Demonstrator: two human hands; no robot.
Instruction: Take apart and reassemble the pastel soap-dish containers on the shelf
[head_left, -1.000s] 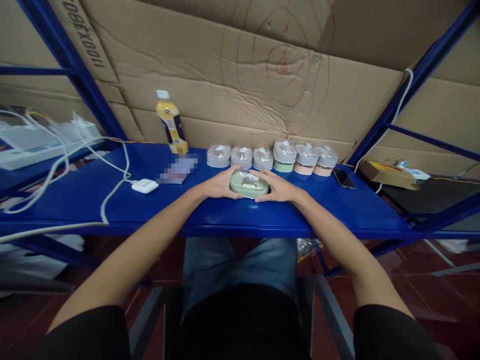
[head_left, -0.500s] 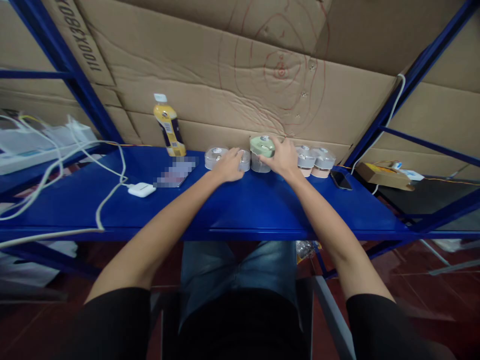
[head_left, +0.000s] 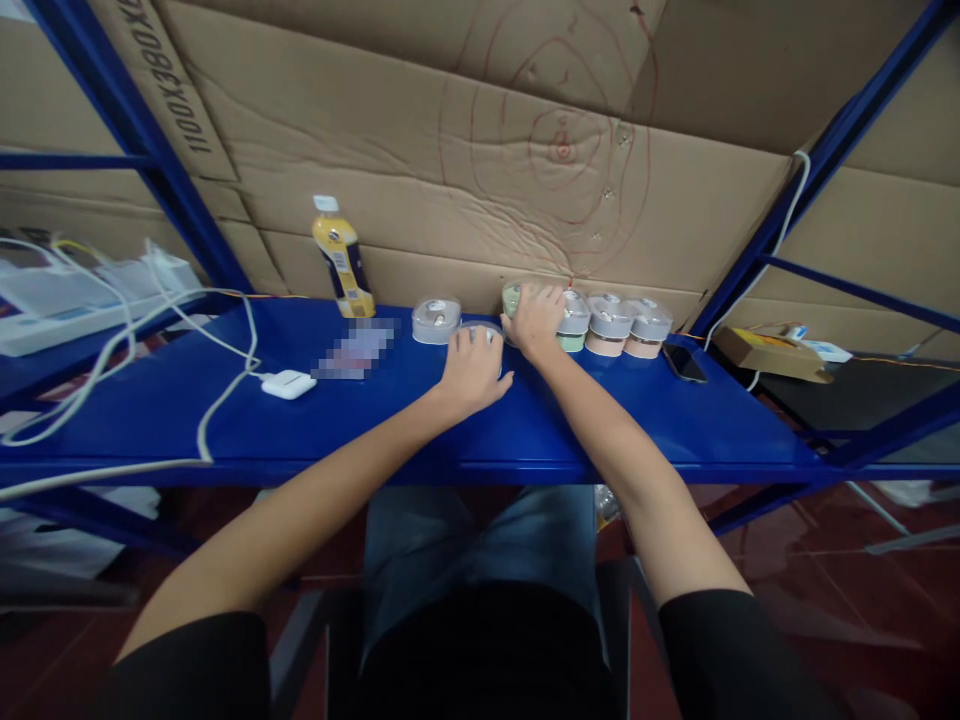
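My left hand (head_left: 472,372) lies over a clear-lidded round container (head_left: 491,330), its fingers wrapped over the top and the thumb out to the right. Another grey clear-lidded container (head_left: 436,320) stands behind it to the left. My right hand (head_left: 537,315) grips a green-topped container (head_left: 511,297), mostly hidden by the fingers. Just right of that hand is a stack with a grey top and green bottom (head_left: 571,342). Two more stacks, grey over pink, follow: one (head_left: 608,325) and another (head_left: 646,327) at the row's right end.
On the blue table (head_left: 375,420) are a yellow bottle (head_left: 345,262), a blurred flat item (head_left: 358,350), a white case (head_left: 288,384) with cables and a dark phone (head_left: 685,364). Cardboard (head_left: 360,130) stands behind. An open box (head_left: 772,354) is at the right.
My left hand has drawn a container toward me and slightly right, away from the one beside it. My right hand has moved left over the green-topped container, uncovering the green-bottomed stack.
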